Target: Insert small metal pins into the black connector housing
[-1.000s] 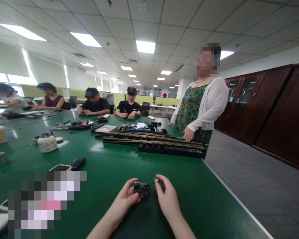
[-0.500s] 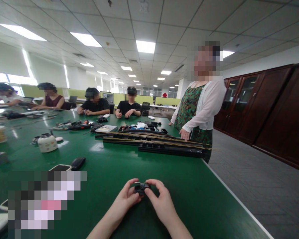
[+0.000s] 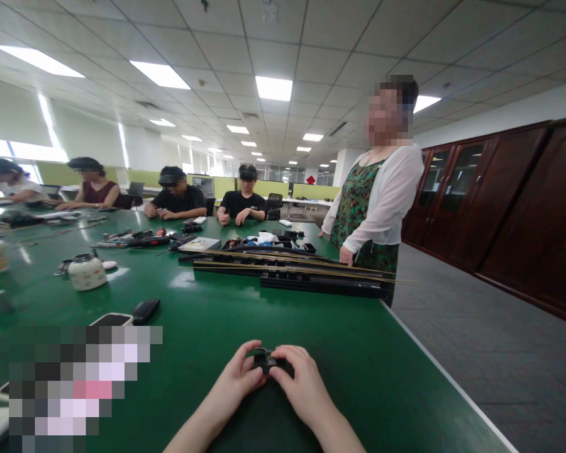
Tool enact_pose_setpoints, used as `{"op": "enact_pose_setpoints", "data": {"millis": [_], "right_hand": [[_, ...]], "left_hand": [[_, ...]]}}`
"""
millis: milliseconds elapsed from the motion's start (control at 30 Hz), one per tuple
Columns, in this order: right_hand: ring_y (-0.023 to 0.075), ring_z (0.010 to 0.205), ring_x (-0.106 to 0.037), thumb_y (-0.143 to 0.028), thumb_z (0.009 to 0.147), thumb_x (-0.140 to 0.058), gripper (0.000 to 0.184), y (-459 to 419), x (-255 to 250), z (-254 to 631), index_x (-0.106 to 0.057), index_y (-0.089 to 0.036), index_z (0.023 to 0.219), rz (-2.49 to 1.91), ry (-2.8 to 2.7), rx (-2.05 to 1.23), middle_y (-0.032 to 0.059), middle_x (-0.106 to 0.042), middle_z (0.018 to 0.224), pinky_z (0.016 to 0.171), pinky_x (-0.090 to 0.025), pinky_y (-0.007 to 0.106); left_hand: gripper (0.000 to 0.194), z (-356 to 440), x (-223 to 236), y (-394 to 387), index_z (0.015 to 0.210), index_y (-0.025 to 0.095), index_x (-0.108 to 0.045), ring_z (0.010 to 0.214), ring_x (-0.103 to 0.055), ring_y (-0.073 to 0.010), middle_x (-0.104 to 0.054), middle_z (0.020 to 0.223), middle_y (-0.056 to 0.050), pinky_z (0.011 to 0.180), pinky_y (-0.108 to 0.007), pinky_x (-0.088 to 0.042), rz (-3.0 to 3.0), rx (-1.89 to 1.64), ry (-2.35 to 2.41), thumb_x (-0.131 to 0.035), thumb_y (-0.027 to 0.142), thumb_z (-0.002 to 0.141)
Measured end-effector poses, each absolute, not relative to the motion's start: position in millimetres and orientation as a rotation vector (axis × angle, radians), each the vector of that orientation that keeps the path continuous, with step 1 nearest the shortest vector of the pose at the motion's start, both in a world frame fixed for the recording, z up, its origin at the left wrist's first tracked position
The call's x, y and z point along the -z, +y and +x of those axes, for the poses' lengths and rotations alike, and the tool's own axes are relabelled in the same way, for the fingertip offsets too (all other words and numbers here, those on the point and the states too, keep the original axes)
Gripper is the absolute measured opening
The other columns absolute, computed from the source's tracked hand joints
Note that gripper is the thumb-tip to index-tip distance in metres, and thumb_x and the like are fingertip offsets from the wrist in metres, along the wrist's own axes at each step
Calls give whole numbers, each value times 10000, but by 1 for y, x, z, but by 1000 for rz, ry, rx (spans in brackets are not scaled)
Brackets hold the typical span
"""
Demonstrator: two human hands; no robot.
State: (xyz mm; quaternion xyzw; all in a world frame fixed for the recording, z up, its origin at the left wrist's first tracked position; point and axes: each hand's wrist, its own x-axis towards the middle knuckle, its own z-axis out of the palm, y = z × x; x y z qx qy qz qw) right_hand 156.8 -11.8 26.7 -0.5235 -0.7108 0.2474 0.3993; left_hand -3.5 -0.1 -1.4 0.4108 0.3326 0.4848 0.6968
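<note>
Low over the green table (image 3: 207, 352), a small black part (image 3: 264, 362) sits between my two hands; its exact kind is too small to make out. My left hand (image 3: 238, 372) grips its left end between thumb and fingers. From the right, my right hand (image 3: 298, 379) is closed on the same part, its thumb at the near side and its fingers curled over the far side. The fingers hide some of the part, and a thin pale edge shows along its top.
Long black rails (image 3: 321, 284) with thin brass-coloured rods lie across the table ahead. A white jar (image 3: 87, 273), a black case (image 3: 146, 311) and a phone (image 3: 112, 319) are on the left. One person (image 3: 377, 189) stands at the right; several others sit at the far side.
My right hand's fingers have curled further over the black part, and its thumb has shifted slightly left and down. My left hand keeps its hold. The view has shifted slightly.
</note>
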Motion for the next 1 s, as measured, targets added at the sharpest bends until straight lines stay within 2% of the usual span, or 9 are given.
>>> {"op": "enact_pose_setpoints", "data": {"millis": [367,500,633,833,1000], "right_hand": [[217,960,-575,-207,680,-589,168,-13,-25,158,-655,-280,816,-1314,-1813,-665,4,-655,978,892,-410,371],[210,958,-583,-186,673,-577,249,-15,-27,155,-646,-261,900,-1255,-1771,-701,20,-647,993,885,-432,347],[211,994,-574,-192,663,-582,358,-15,-26,156,-613,-252,1015,-1292,-1693,-746,27,-640,1034,906,-427,347],[208,938,-602,-218,672,-588,356,-11,-20,158,-611,-249,1026,-1293,-1624,-778,29,-663,1002,874,-452,356],[208,914,-614,-226,666,-603,346,-8,-18,157,-618,-241,1012,-1245,-1588,-776,34,-671,988,856,-464,359]], "left_hand": [[531,-4,2,0,1085,228,-492,843,-619,-178,-660,954,-53,790,-299,-442,941,-1063,785,-741,286,620],[546,-5,8,3,1087,225,-509,898,-617,-213,-655,979,-73,816,-323,-444,884,-1100,765,-754,292,604],[619,-6,13,7,1110,228,-487,831,-633,-202,-657,1000,-86,777,-310,-446,824,-1113,761,-778,298,568],[700,-8,10,7,1177,217,-458,840,-636,-207,-658,1025,-107,757,-296,-434,795,-1101,748,-777,320,562],[657,-8,2,6,1206,236,-443,824,-657,-199,-667,1027,-90,752,-297,-451,730,-1101,797,-718,384,628]]}}
